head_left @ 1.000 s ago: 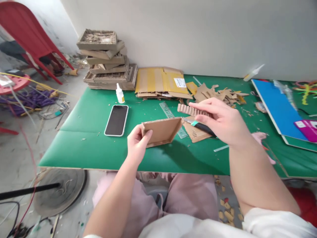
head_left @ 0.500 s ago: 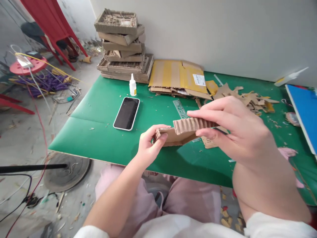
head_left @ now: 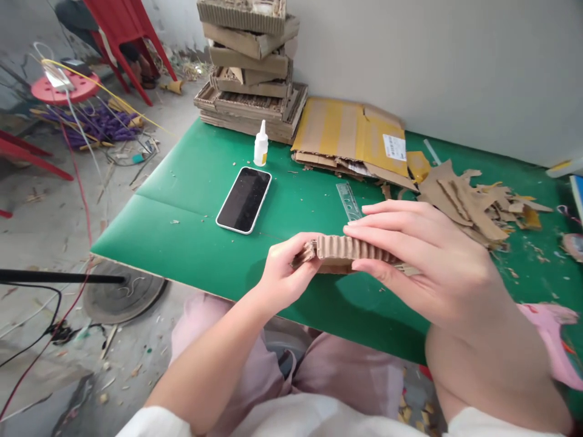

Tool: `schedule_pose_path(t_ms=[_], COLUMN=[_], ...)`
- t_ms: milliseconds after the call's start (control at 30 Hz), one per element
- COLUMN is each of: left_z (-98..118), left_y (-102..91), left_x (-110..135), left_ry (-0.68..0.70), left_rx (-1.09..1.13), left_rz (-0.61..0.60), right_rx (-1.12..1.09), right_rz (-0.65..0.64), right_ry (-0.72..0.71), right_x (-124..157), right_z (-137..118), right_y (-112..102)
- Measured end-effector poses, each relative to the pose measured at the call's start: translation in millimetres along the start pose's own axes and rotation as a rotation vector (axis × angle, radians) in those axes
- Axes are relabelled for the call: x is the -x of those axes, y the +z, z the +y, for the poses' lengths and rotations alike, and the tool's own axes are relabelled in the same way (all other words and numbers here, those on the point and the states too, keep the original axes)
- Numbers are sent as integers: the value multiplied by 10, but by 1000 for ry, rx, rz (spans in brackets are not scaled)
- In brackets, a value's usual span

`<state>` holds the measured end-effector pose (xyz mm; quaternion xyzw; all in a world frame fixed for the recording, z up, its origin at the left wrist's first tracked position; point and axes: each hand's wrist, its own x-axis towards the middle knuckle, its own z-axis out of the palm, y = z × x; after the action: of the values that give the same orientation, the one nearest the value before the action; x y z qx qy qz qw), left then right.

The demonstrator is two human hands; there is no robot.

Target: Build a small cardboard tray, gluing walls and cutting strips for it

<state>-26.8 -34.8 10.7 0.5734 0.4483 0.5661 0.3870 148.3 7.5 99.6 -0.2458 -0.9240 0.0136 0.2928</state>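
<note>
The corrugated strip (head_left: pixel 350 247) is in front of the person, above the near part of the green table (head_left: pixel 182 200). Its long axis goes from left to right, dropping slightly toward the right. The strip extends leftward from the right hand (head_left: pixel 423 261), which is the nearer one: the fingers are on its upper edge and the thumb is below, so it is pinched. The left hand (head_left: pixel 286 273) is just beside the strip's left end and pinches the corner of a shallow cardboard tray (head_left: pixel 336 266). The strip hides the greater part of this tray; whether the two touch, one cannot tell.

Beyond the hands lies a clear ruler (head_left: pixel 348 202), and to the left of it a phone (head_left: pixel 244 199) with dark screen and a small white bottle (head_left: pixel 260 147). Behind, a flattened carton (head_left: pixel 337 130) carries yellow tape and a white label (head_left: pixel 394 147); its print is too small for reading. No brand can be read on the bottle or the phone. Stacked trays (head_left: pixel 249 88) stand at the carton's left, cardboard scraps (head_left: pixel 473 206) lie at its right.
</note>
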Motion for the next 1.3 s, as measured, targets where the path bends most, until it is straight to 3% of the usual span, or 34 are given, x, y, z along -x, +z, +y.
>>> schedule_pose_path(t_ms=[567, 900, 1300], left_z=[-10, -4, -22], left_y=[12, 42, 44], left_x=[30, 10, 22], left_ry=[29, 55, 59], left_rx=[30, 32, 32], left_rz=[-24, 3, -25], right_rx=[30, 59, 9], right_rz=[-81, -16, -33], right_ry=[-9, -10, 19], right_x=[18, -64, -32], right_z=[11, -217, -194], right_y=[58, 199, 162])
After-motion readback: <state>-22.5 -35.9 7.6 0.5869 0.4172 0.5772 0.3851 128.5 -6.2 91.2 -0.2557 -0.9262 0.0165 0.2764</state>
